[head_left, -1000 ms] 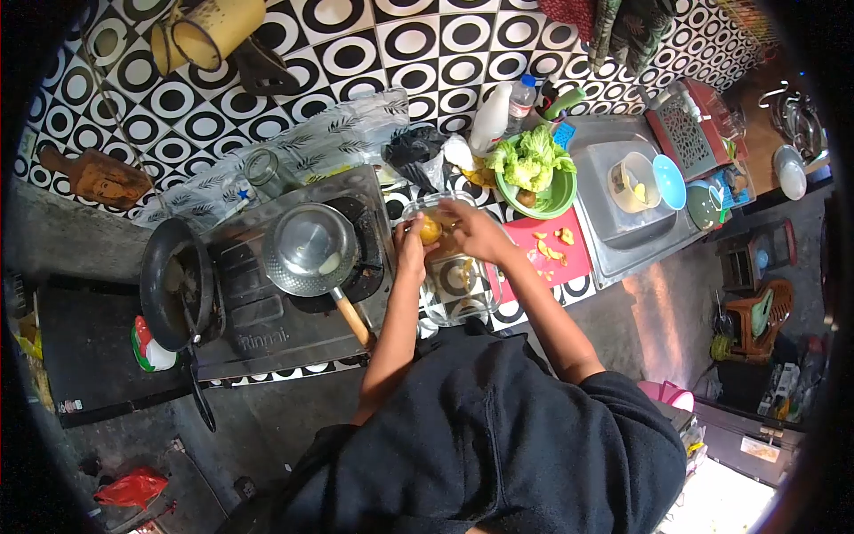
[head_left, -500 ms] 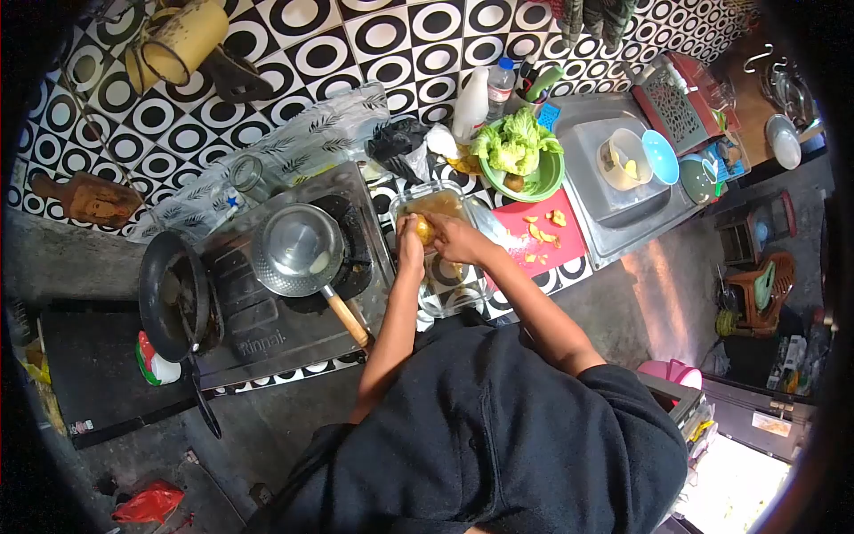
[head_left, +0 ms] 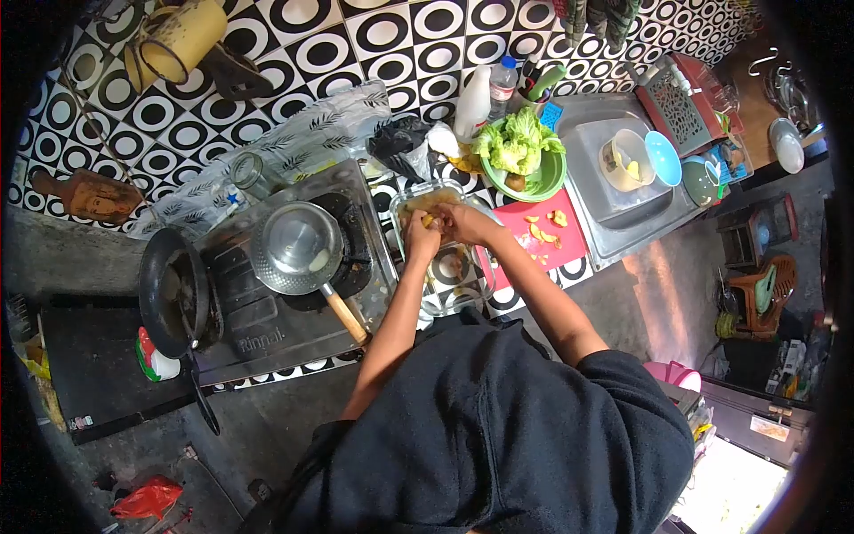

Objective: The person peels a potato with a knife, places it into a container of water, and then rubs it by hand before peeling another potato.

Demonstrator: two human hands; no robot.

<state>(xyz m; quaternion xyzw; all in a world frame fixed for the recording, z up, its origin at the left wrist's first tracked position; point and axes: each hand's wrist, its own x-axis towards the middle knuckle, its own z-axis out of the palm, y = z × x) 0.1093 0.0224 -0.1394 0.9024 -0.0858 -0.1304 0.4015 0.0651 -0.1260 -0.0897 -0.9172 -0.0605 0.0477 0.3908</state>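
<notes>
Both hands are over a clear glass dish [head_left: 435,303] with brownish water in it. My left hand [head_left: 422,237] is closed on a yellow-brown potato [head_left: 430,220], which the fingers mostly cover. Against its other side, my right hand [head_left: 464,224] has its fingers curled in, gripping the potato too; whether those fingers also hold a small tool cannot be made out. Right of the dish lies a red cutting board [head_left: 569,252] with several yellowish scraps [head_left: 543,234] on it.
A stove on the left bears a steel pan [head_left: 298,247] with a wooden handle and a black frying pan [head_left: 171,294]. Behind the board stands a green bowl [head_left: 553,185] of lettuce [head_left: 519,147]. Bottles [head_left: 503,87] are at the wall, and a sink [head_left: 583,125] is farther right.
Both hands have shifted slightly and turned about the potato. It was plainly visible between them before and is now largely covered by fingers.
</notes>
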